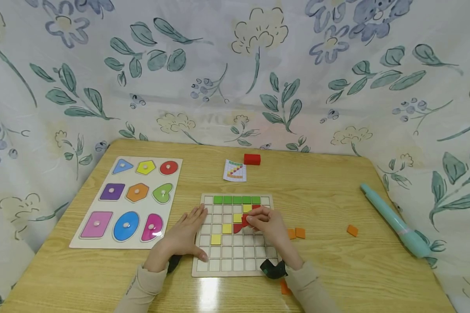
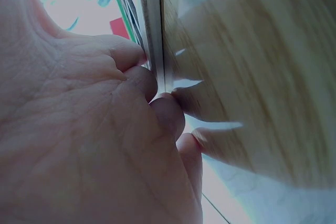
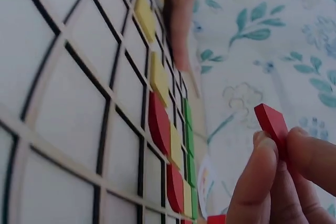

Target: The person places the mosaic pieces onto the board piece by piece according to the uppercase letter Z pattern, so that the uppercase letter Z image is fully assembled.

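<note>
A square wooden grid board point(image 1: 239, 263) lies at the middle of the table. Several green tiles point(image 1: 236, 200) fill most of its top row, and yellow tiles point(image 1: 227, 228) step down diagonally to the left. Red pieces point(image 3: 159, 124) sit beside the yellow ones, one with a rounded edge. Over this part of the board, my right hand point(image 1: 269, 224) pinches a small red tile point(image 3: 273, 121) between thumb and fingertips, raised above the grid in the right wrist view. My left hand point(image 1: 183, 234) rests along the board's left edge with fingers extended.
A shape puzzle board point(image 1: 119, 206) with knobbed pieces lies at left. Behind the grid are a printed pattern card point(image 1: 235, 171) and a red block point(image 1: 252, 159). Loose orange tiles point(image 1: 300, 233) lie right of the grid. A turquoise stick-shaped object point(image 1: 393, 219) rests at the right edge.
</note>
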The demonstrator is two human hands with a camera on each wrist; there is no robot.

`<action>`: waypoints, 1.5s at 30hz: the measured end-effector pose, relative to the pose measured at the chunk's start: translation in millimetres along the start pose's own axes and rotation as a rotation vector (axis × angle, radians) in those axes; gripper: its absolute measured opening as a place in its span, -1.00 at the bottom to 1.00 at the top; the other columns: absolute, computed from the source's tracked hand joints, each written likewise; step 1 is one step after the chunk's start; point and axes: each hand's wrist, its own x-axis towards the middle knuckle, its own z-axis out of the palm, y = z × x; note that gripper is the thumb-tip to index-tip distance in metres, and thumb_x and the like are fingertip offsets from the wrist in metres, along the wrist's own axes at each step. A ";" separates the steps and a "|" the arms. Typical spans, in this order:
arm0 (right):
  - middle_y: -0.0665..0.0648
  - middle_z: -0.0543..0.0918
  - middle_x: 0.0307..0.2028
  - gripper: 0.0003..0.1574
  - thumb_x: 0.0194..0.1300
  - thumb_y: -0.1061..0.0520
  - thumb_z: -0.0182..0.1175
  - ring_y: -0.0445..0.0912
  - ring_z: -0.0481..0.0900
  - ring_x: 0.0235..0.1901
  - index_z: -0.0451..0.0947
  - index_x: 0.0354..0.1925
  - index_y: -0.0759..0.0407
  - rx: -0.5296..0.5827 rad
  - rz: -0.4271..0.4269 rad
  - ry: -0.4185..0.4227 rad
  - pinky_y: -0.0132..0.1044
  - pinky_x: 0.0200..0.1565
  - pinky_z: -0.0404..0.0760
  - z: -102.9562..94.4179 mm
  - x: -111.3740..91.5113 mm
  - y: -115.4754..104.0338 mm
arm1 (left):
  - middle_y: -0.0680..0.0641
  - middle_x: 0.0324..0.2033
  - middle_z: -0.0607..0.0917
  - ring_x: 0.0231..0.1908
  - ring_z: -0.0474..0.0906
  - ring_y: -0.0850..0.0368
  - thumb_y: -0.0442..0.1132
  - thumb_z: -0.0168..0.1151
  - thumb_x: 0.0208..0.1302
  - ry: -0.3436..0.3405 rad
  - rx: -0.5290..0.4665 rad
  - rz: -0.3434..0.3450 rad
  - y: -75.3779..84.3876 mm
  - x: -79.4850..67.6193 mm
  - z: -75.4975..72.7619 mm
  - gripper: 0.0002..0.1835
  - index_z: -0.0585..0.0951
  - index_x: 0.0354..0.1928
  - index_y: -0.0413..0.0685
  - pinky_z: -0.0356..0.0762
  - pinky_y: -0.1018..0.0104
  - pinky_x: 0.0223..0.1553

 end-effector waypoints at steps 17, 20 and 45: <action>0.17 0.71 -0.41 -0.80 0.25 0.28 0.27 -0.16 0.71 -0.49 0.61 -0.19 0.43 -0.054 0.028 -0.224 -0.27 -0.32 0.75 31.8 -4.8 10.7 | -0.30 0.52 -0.07 0.51 -0.18 -0.26 0.17 0.59 -0.31 0.002 -0.008 -0.007 3.0 -0.8 -1.6 0.40 -0.01 0.49 -0.33 -0.19 -0.24 0.48; 0.18 0.70 -0.45 -0.82 0.24 0.28 0.28 -0.17 0.68 -0.53 0.62 -0.23 0.42 -0.091 0.015 -0.210 -0.28 -0.37 0.74 35.9 -5.5 11.3 | -0.31 0.51 -0.06 0.51 -0.18 -0.28 0.18 0.59 -0.31 0.004 -0.011 -0.001 3.6 -0.9 -2.0 0.40 0.00 0.48 -0.35 -0.18 -0.26 0.48; 0.06 0.59 -0.66 -0.88 0.20 0.24 0.33 -0.24 0.47 -0.71 0.60 -0.42 0.27 -0.377 -0.107 -0.130 -0.48 -0.65 0.49 51.7 -1.0 7.6 | -0.30 0.51 -0.06 0.51 -0.17 -0.28 0.19 0.59 -0.32 0.005 -0.004 0.001 0.9 -0.2 -1.5 0.41 -0.01 0.49 -0.33 -0.19 -0.26 0.48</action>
